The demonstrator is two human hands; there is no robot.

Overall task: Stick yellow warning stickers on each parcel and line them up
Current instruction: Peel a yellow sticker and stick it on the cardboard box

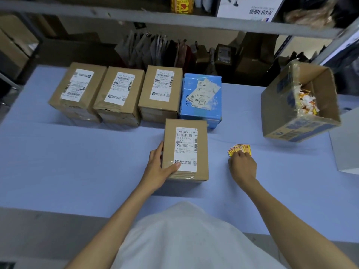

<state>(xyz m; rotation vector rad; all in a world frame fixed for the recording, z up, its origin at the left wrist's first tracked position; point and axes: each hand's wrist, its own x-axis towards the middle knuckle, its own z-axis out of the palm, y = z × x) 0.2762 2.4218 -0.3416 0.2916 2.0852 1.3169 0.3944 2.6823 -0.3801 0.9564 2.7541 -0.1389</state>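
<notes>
Blue tabletop (77, 162) beneath shelving (174, 18). Left hand (157, 167) clasps the parcel (186, 150) by its side, thumb on top. Right hand (242, 166) curls over yellow stickers (240, 148) fanned just ahead of it; grip not discernible. Step in hand, apparently: taking a sticker. Next, one must be lifted singly across to the parcel.

My left hand (158, 167) grips the near brown parcel (202, 152) by its left side, thumb on top. My right hand (242, 166) curls onto the fanned yellow warning stickers (240, 148) on the blue table (77, 162); its fingertips are hidden. Behind, three brown parcels (120, 94) and a blue box (213, 107) sit in a row.
</notes>
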